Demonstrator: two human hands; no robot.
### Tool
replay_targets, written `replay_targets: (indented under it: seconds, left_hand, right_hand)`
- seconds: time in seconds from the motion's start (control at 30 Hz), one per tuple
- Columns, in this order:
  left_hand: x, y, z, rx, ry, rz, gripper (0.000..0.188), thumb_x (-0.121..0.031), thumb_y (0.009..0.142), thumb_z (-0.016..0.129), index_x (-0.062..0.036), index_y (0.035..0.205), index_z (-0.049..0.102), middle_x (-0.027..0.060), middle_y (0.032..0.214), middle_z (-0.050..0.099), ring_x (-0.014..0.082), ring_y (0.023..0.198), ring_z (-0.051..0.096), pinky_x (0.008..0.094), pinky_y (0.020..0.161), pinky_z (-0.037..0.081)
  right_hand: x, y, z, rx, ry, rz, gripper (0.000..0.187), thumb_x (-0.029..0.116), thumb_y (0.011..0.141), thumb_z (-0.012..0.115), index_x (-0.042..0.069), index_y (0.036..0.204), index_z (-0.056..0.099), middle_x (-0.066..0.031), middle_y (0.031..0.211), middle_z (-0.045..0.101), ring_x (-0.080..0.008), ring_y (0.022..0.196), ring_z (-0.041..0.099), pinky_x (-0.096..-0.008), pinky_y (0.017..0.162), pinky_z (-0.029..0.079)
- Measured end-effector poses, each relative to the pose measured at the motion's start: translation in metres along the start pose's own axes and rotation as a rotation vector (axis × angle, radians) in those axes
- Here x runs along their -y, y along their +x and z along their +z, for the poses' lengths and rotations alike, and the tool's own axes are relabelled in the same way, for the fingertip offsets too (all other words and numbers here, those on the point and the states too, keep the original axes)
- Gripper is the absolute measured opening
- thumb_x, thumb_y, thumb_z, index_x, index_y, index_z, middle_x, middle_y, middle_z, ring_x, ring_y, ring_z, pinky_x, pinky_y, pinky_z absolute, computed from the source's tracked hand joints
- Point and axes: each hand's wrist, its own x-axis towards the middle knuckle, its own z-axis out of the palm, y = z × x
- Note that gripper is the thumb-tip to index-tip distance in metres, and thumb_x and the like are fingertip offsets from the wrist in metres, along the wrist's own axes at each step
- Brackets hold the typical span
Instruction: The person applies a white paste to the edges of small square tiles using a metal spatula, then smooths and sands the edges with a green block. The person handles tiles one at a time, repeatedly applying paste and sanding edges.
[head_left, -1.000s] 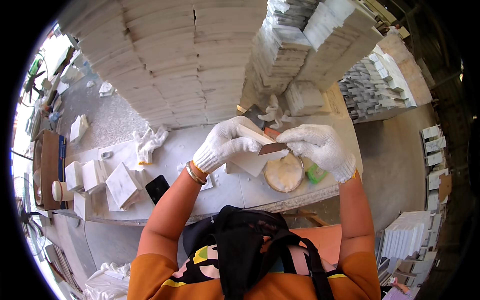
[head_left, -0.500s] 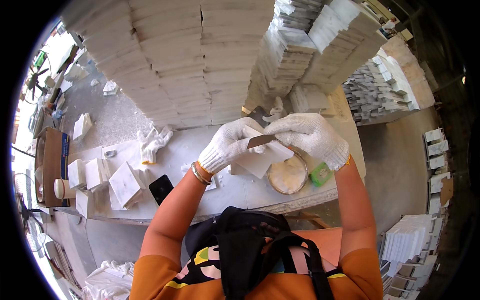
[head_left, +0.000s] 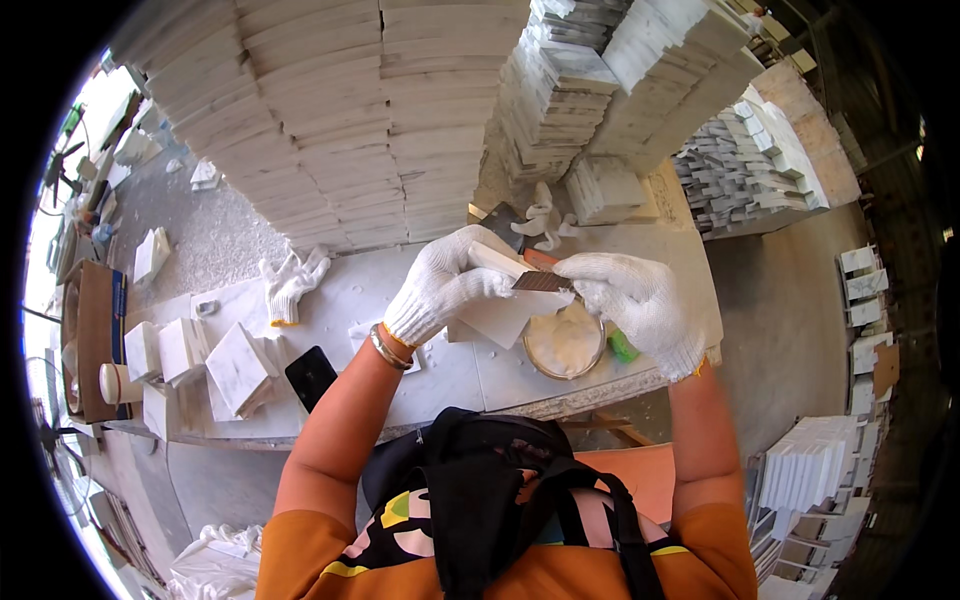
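Observation:
My left hand [head_left: 450, 280], in a white knitted glove, is closed around a pale marble tile [head_left: 497, 261], its thin edge facing up. My right hand [head_left: 635, 305], gloved the same way, pinches a small flat brown-grey piece [head_left: 540, 281] with fine ridges, against the tile's end. Whether it is a scraper or an abrasive sheet I cannot make out. Under the hands lies a white flat sheet or slab [head_left: 500, 318]. A round tin of whitish paste or powder [head_left: 565, 340] stands beside it. A green item [head_left: 623, 346] is mostly hidden by my right hand.
Tall stacks of marble tiles [head_left: 330, 120] rise at the table's back. To the left are loose tiles [head_left: 243, 370], a phone [head_left: 311, 377], a spare glove [head_left: 292, 285], a cup [head_left: 120, 383] and a cardboard box [head_left: 95, 340]. Another glove [head_left: 543, 217] lies behind my hands.
Both hands have tilted and shifted slightly; the right hand has come lower, covering more of the green item. The brown-grey piece now shows its ridged face. The whole view has shifted a little.

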Motion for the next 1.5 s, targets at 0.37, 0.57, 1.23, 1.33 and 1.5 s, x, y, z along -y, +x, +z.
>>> replay_targets:
  seconds: [0.37, 0.57, 1.23, 1.33, 1.5]
  left_hand:
    - [0.002, -0.003, 0.005, -0.07, 0.084, 0.037, 0.045, -0.023, 0.078, 0.089, -0.0038, 0.113, 0.068, 0.0019, 0.095, 0.073, 0.0093, 0.087, 0.065, 0.0273, 0.08, 0.054]
    - [0.002, -0.003, 0.004, -0.051, 0.032, 0.026, 0.046, -0.024, 0.08, 0.088, -0.0028, 0.114, 0.067, 0.0016, 0.098, 0.072, 0.0089, 0.091, 0.064, 0.0276, 0.083, 0.053]
    - [-0.001, -0.007, 0.002, -0.02, 0.013, 0.034, 0.038, -0.023, 0.081, 0.085, -0.002, 0.108, 0.069, 0.0031, 0.104, 0.071, 0.011, 0.094, 0.063, 0.0296, 0.088, 0.051]
    - [-0.003, -0.009, 0.002, -0.011, 0.012, 0.03, 0.037, -0.023, 0.082, 0.084, -0.0019, 0.108, 0.069, 0.0031, 0.105, 0.071, 0.011, 0.094, 0.063, 0.0297, 0.089, 0.051]
    - [0.001, -0.008, 0.002, -0.007, 0.011, 0.035, 0.032, -0.019, 0.083, 0.083, -0.0019, 0.107, 0.07, 0.0033, 0.104, 0.072, 0.0109, 0.095, 0.063, 0.0288, 0.088, 0.051]
  right_hand:
    - [0.018, -0.018, 0.032, -0.213, 0.148, 0.249, 0.025, 0.003, 0.098, 0.064, 0.003, 0.122, 0.071, -0.0077, 0.102, 0.074, -0.0089, 0.076, 0.063, -0.0249, 0.067, 0.053]
    - [0.02, -0.015, 0.05, -0.317, 0.041, 0.117, 0.026, 0.003, 0.098, 0.065, 0.003, 0.123, 0.07, -0.0064, 0.098, 0.073, -0.008, 0.075, 0.064, -0.0255, 0.065, 0.053]
    - [0.023, -0.025, 0.068, -0.421, -0.163, 0.107, 0.026, 0.009, 0.102, 0.064, 0.005, 0.127, 0.07, -0.0047, 0.093, 0.07, -0.0056, 0.072, 0.062, -0.022, 0.057, 0.051]
    - [0.026, -0.027, 0.065, -0.436, -0.105, 0.156, 0.025, 0.007, 0.099, 0.066, 0.004, 0.123, 0.07, -0.0081, 0.094, 0.072, -0.0106, 0.073, 0.066, -0.0252, 0.06, 0.053]
    - [0.032, -0.037, 0.066, -0.487, -0.086, 0.251, 0.024, 0.003, 0.093, 0.07, 0.004, 0.117, 0.071, -0.0159, 0.091, 0.074, -0.0226, 0.076, 0.072, -0.0314, 0.066, 0.056]
